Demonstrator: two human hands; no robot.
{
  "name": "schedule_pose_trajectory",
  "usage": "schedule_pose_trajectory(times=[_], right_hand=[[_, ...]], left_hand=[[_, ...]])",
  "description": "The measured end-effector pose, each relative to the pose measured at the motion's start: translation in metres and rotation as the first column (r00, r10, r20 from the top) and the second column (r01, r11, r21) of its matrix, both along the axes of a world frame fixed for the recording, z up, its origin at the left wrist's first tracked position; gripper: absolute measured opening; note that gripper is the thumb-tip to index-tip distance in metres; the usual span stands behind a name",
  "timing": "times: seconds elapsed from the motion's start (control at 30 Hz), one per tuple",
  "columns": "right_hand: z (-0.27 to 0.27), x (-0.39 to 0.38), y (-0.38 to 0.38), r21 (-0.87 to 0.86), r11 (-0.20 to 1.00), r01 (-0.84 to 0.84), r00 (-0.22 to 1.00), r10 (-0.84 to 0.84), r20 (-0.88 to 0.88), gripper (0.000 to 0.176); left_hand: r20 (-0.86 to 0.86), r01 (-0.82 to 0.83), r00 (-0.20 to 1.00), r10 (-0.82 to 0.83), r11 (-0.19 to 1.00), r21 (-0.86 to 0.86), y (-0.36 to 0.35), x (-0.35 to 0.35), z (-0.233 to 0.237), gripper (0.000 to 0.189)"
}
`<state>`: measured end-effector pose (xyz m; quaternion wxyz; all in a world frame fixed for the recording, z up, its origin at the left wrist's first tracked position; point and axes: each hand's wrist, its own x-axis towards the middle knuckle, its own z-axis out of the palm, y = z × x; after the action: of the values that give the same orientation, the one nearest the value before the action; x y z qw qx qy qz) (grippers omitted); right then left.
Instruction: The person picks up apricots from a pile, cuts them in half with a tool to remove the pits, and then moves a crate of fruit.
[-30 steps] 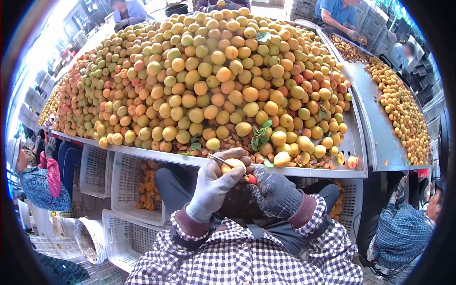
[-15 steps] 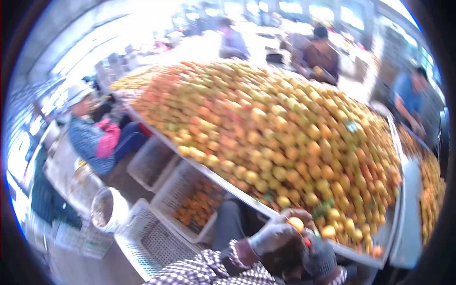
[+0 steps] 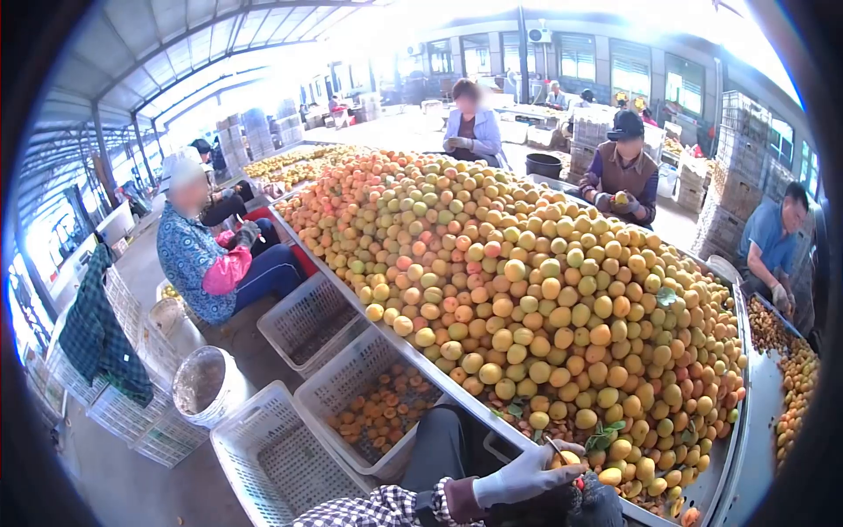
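My left hand [image 3: 525, 477], in a pale grey glove, is closed around a yellow apricot [image 3: 569, 458] just over the near edge of the sorting table. Close against it is my right hand [image 3: 597, 504] in a dark grey glove, its fingers curled and partly cut off by the frame's bottom. A small red-handled tool [image 3: 580, 482] shows at the right hand's fingertips; the rest of it is hidden. Beyond both hands rises a large heap of apricots [image 3: 527, 299], with a few green leaves [image 3: 606, 435] near its front.
A white crate [image 3: 303, 400] beside my knee holds halved apricots [image 3: 386, 408]. Left of it stand another white crate [image 3: 224, 439] and a white bucket [image 3: 241, 386]. The table's metal rim [image 3: 413, 356] runs diagonally. Several people sit around the heap, one in a patterned blue top [image 3: 189, 263].
The view has steadied and tilted, so the heap and crates sit lower in it. Both hands remain together at the apricot, slightly lower; the left hand's fingers now lie across it.
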<state>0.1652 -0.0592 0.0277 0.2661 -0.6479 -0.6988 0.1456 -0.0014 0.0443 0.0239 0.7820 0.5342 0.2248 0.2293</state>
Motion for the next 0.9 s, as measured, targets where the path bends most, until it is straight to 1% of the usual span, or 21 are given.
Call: schedule_pose_trajectory(times=[0.03,0.07,0.13,0.17,0.2,0.27,0.3,0.33,0.37,0.4,0.43,0.47,0.5,0.57,0.6,0.67,0.73,0.77,0.83,0.87,0.9], right_hand=[[0.007,-0.003,0.000,-0.024,1.000,0.003,1.000,-0.003,-0.004,0.021],[0.016,-0.006,-0.002,-0.023,1.000,0.008,1.000,-0.008,-0.002,0.021],[0.079,-0.035,0.001,-0.027,0.998,-0.051,0.880,0.032,-0.474,0.023],[0.056,-0.020,0.000,-0.104,0.993,-0.058,0.929,0.016,-0.369,0.025],[0.031,-0.007,0.003,-0.106,0.993,-0.053,0.929,0.010,-0.370,0.025],[-0.011,0.012,0.010,-0.093,0.991,-0.096,0.955,0.065,-0.290,0.014],[-0.013,0.014,0.015,-0.189,0.980,-0.069,0.959,0.013,-0.283,0.011],[-0.004,0.008,0.019,-0.250,0.968,-0.038,0.929,-0.058,-0.366,0.012],[-0.039,0.018,0.011,-0.192,0.979,0.065,0.936,-0.126,-0.328,0.013],[0.007,0.013,0.007,-0.229,0.973,-0.021,0.917,-0.073,-0.392,0.014],[0.001,0.014,-0.003,-0.072,0.997,0.011,0.847,-0.048,-0.530,0.017],[-0.002,0.020,-0.013,0.010,0.993,0.114,0.927,-0.103,-0.360,0.022],[0.000,0.012,-0.019,-0.028,0.966,0.256,0.801,-0.228,-0.554,0.023],[0.023,-0.004,-0.023,-0.126,0.944,0.304,0.498,-0.271,-0.824,0.034],[0.004,-0.005,-0.023,0.090,0.943,0.321,0.696,-0.170,-0.698,0.043],[0.008,-0.009,-0.009,0.281,0.924,0.258,0.831,-0.063,-0.553,0.046],[0.004,-0.003,-0.011,0.205,0.961,0.185,0.782,-0.018,-0.623,0.039],[0.002,-0.004,-0.010,0.202,0.961,0.189,0.784,-0.024,-0.620,0.039],[-0.003,-0.009,-0.007,0.092,0.948,0.305,0.717,-0.165,-0.677,0.032],[-0.004,-0.010,-0.003,0.089,0.948,0.304,0.714,-0.165,-0.680,0.032],[-0.004,-0.007,0.003,-0.040,0.943,0.329,0.595,-0.240,-0.767,0.030]], left_hand=[[0.059,-0.049,0.997,0.044,0.994,0.094,-0.003,0.001,-0.005,0.047],[0.061,-0.044,0.997,0.038,0.995,0.095,-0.003,0.001,-0.006,0.047],[0.076,0.021,0.997,-0.028,0.996,0.089,-0.005,-0.004,-0.005,0.045],[0.111,0.065,0.992,-0.064,0.998,-0.004,-0.005,-0.008,-0.001,0.043],[0.110,0.070,0.992,-0.069,0.998,-0.006,-0.002,-0.008,0.000,0.043],[0.179,0.088,0.982,-0.057,0.982,-0.169,0.005,-0.007,-0.004,0.048],[0.204,0.076,0.979,-0.023,0.964,-0.257,0.013,-0.006,-0.005,0.043],[0.261,0.049,0.964,0.052,0.929,-0.367,0.025,-0.001,-0.017,0.037],[0.523,0.219,0.852,0.025,0.890,-0.400,0.040,0.008,-0.040,0.033],[0.245,-0.264,0.895,0.371,0.887,-0.379,0.025,0.003,0.002,0.035],[0.378,-0.121,0.880,0.287,0.905,-0.408,0.029,-0.008,0.000,0.042],[0.366,-0.081,0.901,0.233,0.919,-0.387,0.027,-0.014,0.001,0.048],[0.306,-0.086,0.933,0.190,0.943,-0.322,0.022,-0.012,0.004,0.050],[0.263,0.043,0.964,0.049,0.943,-0.330,0.009,-0.003,0.003,0.053],[0.266,0.112,0.964,-0.021,0.937,-0.330,0.003,0.003,0.003,0.055],[0.232,0.201,0.965,-0.123,0.916,-0.348,-0.010,0.008,0.004,0.061],[0.322,0.279,0.929,-0.184,0.919,-0.279,-0.015,0.011,0.004,0.066],[0.233,0.328,0.935,-0.266,0.899,-0.291,-0.012,0.009,0.010,0.070],[0.199,0.307,0.945,-0.258,0.910,-0.277,-0.014,0.011,0.015,0.072],[0.160,0.288,0.954,-0.253,0.922,-0.260,-0.015,0.012,0.016,0.074],[0.162,0.216,0.971,-0.178,0.942,-0.257,-0.018,0.020,0.019,0.073]])
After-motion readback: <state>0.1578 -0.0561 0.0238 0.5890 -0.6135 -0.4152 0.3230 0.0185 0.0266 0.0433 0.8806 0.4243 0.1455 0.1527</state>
